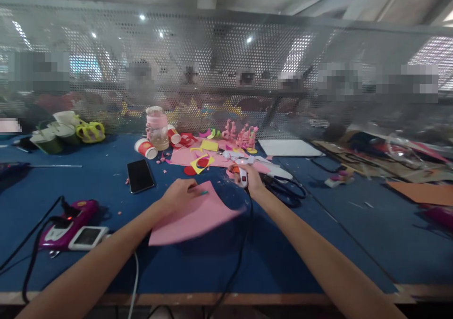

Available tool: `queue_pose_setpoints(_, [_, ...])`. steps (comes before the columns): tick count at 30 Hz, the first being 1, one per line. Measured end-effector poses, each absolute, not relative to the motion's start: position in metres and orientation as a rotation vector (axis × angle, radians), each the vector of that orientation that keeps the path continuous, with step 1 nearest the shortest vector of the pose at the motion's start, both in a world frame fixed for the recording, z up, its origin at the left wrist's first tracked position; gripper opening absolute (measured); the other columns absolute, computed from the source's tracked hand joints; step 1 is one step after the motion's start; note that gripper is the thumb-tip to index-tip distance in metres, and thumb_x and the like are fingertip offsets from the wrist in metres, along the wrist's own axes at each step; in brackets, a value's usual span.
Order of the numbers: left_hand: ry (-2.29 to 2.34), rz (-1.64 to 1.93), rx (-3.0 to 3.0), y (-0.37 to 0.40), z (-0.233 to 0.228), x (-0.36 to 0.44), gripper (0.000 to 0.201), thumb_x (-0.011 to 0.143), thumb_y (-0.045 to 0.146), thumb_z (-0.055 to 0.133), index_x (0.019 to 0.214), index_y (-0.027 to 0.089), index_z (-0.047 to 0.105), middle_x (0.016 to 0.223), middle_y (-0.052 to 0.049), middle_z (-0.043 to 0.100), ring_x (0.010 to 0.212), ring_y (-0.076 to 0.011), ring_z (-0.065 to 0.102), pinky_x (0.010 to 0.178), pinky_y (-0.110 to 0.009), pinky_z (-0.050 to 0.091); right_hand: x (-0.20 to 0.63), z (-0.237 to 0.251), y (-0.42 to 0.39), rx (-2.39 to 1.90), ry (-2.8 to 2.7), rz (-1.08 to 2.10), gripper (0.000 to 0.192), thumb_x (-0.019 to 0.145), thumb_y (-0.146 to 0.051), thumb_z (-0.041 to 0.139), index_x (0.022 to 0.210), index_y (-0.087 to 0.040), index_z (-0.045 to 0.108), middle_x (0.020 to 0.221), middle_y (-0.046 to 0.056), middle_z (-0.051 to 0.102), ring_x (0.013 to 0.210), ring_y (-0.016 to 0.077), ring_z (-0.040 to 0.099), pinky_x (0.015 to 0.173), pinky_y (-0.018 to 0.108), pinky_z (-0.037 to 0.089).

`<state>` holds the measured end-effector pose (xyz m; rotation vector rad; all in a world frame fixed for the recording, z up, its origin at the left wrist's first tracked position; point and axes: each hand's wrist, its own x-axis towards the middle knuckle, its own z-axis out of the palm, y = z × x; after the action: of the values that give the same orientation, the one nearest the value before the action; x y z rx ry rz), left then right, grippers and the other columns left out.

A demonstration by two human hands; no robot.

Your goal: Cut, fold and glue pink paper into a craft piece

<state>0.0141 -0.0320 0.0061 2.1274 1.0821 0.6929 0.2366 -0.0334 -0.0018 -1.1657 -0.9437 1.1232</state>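
Note:
My left hand (178,195) is closed on the upper edge of a pink sheet (194,219), which tilts over the blue table and looks blurred along its right side. A small teal bit shows by the fingers. In my right hand (254,180) is a white and orange glue gun (243,178), its black cord hanging down toward the table's front edge. Its nozzle cannot be made out clearly. Dark-handled scissors (288,191) lie just right of that hand. Beyond both hands are yellow and red paper scraps (201,163) on pink sheeting.
A phone (140,175) and purple power strip (72,224) lie to the left. Paper cups (145,148) and a bottle (156,129) stand farther back, near pink paper cutouts (244,135). A white board (290,147) and cardboard (354,161) lie right. A perforated metal screen (212,50) borders the back.

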Motion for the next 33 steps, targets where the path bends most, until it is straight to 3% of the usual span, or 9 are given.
queue_pose_setpoints(2, [1.181,0.565,2.319,-0.031,0.007,0.018,0.032,0.07,0.044,0.06,0.06,0.013,0.056,0.056,0.002,0.051,0.058,-0.013,0.048,0.055,-0.025,0.035,0.237,-0.002,-0.034,-1.167,-0.917,1.124,0.027,0.06,-0.032,0.045,0.066,-0.012,0.061,0.032,-0.004,0.04,0.029,0.0082,0.036,0.031,0.019,0.029])
queue_pose_setpoints(4, [1.239,0.509,2.463,-0.032,0.008,0.019,0.03,0.073,0.045,0.055,0.066,0.015,0.057,0.063,0.0,0.055,0.06,-0.0136,0.049,0.055,-0.024,0.033,0.237,0.0,-0.037,-1.16,-0.9,1.123,0.025,0.061,-0.032,0.045,0.065,-0.012,0.061,0.032,-0.005,0.04,0.028,0.0078,0.035,0.032,0.02,0.03])
queue_pose_setpoints(8, [1.24,0.652,2.615,-0.033,0.008,0.016,0.031,0.078,0.044,0.048,0.084,0.016,0.06,0.085,-0.006,0.06,0.081,-0.0185,0.053,0.073,-0.028,0.04,0.233,0.006,-0.044,-1.167,-0.907,1.088,0.021,0.062,-0.032,0.047,0.06,-0.014,0.058,0.029,-0.006,0.039,0.026,0.008,0.034,0.031,0.021,0.031])
queue_pose_setpoints(11, [1.216,0.608,2.738,-0.031,0.005,0.016,0.036,0.082,0.043,0.042,0.099,0.015,0.059,0.102,-0.009,0.059,0.098,-0.0201,0.05,0.088,-0.033,0.037,0.229,0.009,-0.046,-1.261,-0.96,1.033,0.021,0.063,-0.035,0.052,0.058,-0.015,0.055,0.027,-0.006,0.038,0.024,0.0096,0.037,0.029,0.021,0.031])
queue_pose_setpoints(16, [1.349,0.358,2.823,-0.035,-0.002,0.024,0.063,0.08,0.055,0.036,0.13,0.016,0.035,0.138,-0.01,0.034,0.129,-0.025,0.021,0.104,-0.043,0.016,0.226,0.006,-0.046,-1.465,-1.203,0.914,0.024,0.07,-0.037,0.052,0.056,-0.018,0.051,0.026,-0.006,0.04,0.026,0.0123,0.043,0.032,0.023,0.038])
queue_pose_setpoints(23, [1.401,0.103,2.729,-0.037,-0.002,0.03,0.075,0.077,0.066,0.026,0.135,0.018,0.024,0.141,-0.007,0.026,0.131,-0.026,0.015,0.104,-0.05,0.007,0.225,0.001,-0.044,-1.653,-1.376,0.767,0.02,0.075,-0.036,0.051,0.066,-0.018,0.05,0.042,-0.004,0.053,0.03,0.012,0.049,0.032,0.021,0.039])
queue_pose_setpoints(33, [1.402,0.135,2.727,-0.037,-0.003,0.03,0.078,0.076,0.067,0.025,0.136,0.018,0.021,0.142,-0.009,0.025,0.131,-0.0256,0.016,0.104,-0.05,0.004,0.222,0.005,-0.037,-1.749,-1.535,0.677,0.019,0.078,-0.029,0.05,0.063,-0.018,0.046,0.045,-0.004,0.051,0.03,0.0098,0.046,0.034,0.02,0.035])
